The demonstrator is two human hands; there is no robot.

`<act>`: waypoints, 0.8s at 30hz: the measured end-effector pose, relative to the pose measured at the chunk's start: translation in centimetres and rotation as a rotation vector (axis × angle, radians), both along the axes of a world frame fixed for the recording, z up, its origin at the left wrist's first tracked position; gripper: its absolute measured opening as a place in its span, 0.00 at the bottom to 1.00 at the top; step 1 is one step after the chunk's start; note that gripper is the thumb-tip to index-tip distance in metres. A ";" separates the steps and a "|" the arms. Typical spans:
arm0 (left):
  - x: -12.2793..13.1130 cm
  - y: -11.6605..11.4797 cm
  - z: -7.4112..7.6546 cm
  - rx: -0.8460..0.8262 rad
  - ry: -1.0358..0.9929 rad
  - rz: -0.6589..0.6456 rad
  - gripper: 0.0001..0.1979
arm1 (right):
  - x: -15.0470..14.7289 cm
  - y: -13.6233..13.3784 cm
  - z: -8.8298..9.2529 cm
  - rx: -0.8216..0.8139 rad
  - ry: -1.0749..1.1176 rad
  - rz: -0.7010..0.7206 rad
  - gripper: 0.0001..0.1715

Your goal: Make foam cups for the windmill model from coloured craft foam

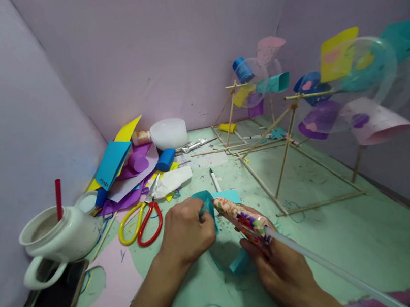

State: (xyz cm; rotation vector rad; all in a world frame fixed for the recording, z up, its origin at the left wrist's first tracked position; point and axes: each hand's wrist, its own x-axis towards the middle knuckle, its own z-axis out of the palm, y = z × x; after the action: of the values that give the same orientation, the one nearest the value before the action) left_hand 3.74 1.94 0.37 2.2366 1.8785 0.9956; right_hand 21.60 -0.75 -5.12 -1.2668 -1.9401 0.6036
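Before you is a pale green table (pixel 331 252) walled in at the back and sides. Two stick frames take up its right half: the nearer frame (pixel 285 154) just beyond your right hand (pixel 278 260), the farther frame (pixel 230 119) towards the back edge. Both carry clear discs ringed with coloured paper cups. Open scissors (pixel 146 203) lie just left of your left hand (pixel 188 225); a white pen (pixel 214 180) lies beyond both hands. Coloured paper (pixel 114 162) heaps up near the back left corner, beside a white bottle (pixel 169 133) on its side. At the left edge, a white jug (pixel 64 241) holds a red rod (pixel 58 196); you cannot see its bottom. Near the front edge, your left fingers are closed on crumpled teal paper (pixel 206 202), and your right hand wraps round a flowered glue gun (pixel 246 221), nozzle beside that paper.
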 end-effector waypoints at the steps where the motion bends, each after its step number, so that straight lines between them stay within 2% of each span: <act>1: 0.0 0.0 0.0 -0.003 0.000 -0.001 0.12 | 0.0 0.0 0.0 0.002 -0.005 0.000 0.30; 6: 0.1 0.0 0.0 -0.020 0.004 -0.011 0.12 | -0.3 0.1 0.2 0.027 0.028 0.004 0.28; 10: 0.1 -0.1 0.0 -0.032 0.007 -0.014 0.12 | -0.7 0.5 1.3 0.018 0.076 0.030 0.25; 15: 0.1 -0.2 0.0 -0.050 0.001 -0.008 0.12 | -1.1 0.6 2.5 -0.008 0.125 -0.032 0.17; 19: 0.0 -0.1 0.0 -0.046 -0.001 -0.010 0.12 | -0.8 0.4 2.0 -0.034 0.117 -0.052 0.14; 24: 0.1 0.0 0.0 -0.034 0.001 -0.025 0.13 | -0.4 0.4 0.9 -0.117 0.133 -0.051 0.16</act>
State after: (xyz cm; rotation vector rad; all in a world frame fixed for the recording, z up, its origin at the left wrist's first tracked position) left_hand 3.82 1.91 0.39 2.2363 1.8482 0.9525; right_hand 21.24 -0.35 -4.18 -1.3094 -1.7801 0.7661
